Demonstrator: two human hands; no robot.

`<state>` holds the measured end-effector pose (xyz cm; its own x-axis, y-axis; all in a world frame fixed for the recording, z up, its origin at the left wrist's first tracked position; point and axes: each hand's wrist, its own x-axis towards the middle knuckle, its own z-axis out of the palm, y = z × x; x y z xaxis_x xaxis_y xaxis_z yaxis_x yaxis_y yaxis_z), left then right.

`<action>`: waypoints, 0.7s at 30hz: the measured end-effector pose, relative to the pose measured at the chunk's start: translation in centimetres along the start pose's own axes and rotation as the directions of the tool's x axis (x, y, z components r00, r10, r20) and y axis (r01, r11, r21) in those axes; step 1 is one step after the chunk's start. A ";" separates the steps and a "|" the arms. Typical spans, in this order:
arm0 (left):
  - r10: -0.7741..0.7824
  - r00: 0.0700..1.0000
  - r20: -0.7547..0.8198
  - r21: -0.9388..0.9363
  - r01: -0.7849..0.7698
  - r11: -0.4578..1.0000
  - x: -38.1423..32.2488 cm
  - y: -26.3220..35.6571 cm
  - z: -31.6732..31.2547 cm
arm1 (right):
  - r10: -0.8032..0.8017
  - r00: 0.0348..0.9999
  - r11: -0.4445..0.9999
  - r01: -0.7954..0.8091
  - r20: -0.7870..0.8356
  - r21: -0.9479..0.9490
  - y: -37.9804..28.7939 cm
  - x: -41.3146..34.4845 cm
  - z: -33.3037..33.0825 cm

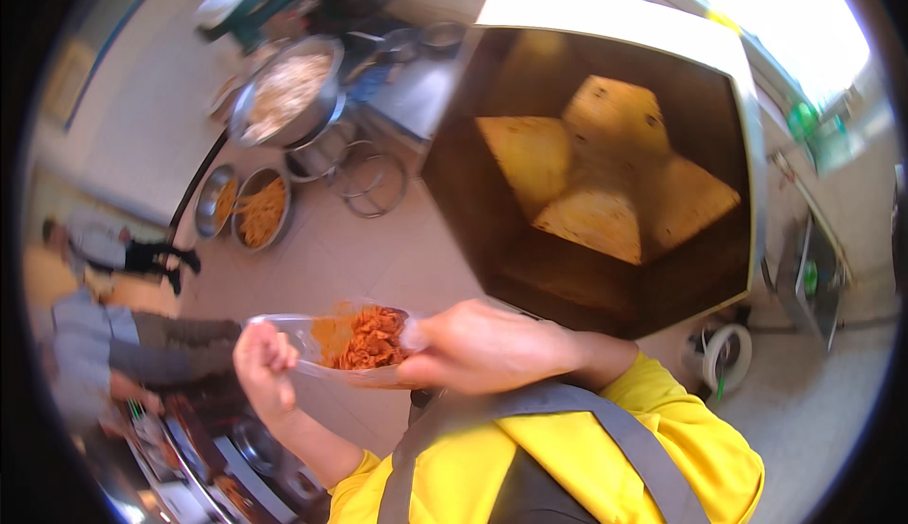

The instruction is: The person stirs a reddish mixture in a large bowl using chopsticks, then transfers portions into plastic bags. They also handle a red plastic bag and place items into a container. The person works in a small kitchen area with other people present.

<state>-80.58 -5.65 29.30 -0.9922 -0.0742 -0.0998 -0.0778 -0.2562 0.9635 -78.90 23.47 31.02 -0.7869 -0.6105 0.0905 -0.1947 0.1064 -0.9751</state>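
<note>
A clear plastic tub (pixel 305 339) holds a reddish-orange clumped mass, perhaps seasoning (pixel 372 339), with orange smears on its inner wall. My left hand (pixel 266 361) has its fingers curled at the tub's left end. Over the right end lies my right hand (pixel 489 347), blurred, its fingers gripping that part of the tub; part of the contents is hidden under it. Just beyond my right hand gapes the mouth of a large hexagonal metal drum (pixel 610 7). Yellowish, stained panels (pixel 592 222) stand out from its dark inner walls.
Two metal bowls with orange food (pixel 261 215) rest on the tiled floor. Behind them a large metal basin (pixel 333 91) of pale food sits on a stand. Two people (pixel 92 339) are at the left, near a cluttered worktable (pixel 227 467). A white bucket (pixel 731 357) stands right.
</note>
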 end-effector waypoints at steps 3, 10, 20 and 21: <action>0.131 0.988 -0.080 0.609 -0.055 0.791 -3.4 -3.9 -2.1 | 0.173 0.980 0.857 -0.201 -0.101 -0.474 3.3 4.3 5.8; -0.178 0.984 -0.004 0.778 0.115 0.617 -9.9 -8.3 -14.0 | 0.121 0.782 0.865 0.219 0.611 -0.452 7.2 14.9 21.7; 0.198 0.966 -0.169 0.615 -0.054 0.787 -8.0 -6.7 -27.2 | 0.272 0.586 0.960 -0.109 0.763 -0.259 5.0 27.5 33.9; 0.137 0.965 -0.224 0.642 0.041 0.766 -7.6 -5.9 -28.3 | 0.307 0.564 0.952 -0.188 0.767 -0.242 4.8 29.3 34.5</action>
<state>-69.84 -30.86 17.33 -0.9463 -0.3226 -0.0203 -0.1622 0.4197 0.8931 -82.65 -20.98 21.95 -0.0540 -0.9134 -0.4035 -0.1790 0.4064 -0.8960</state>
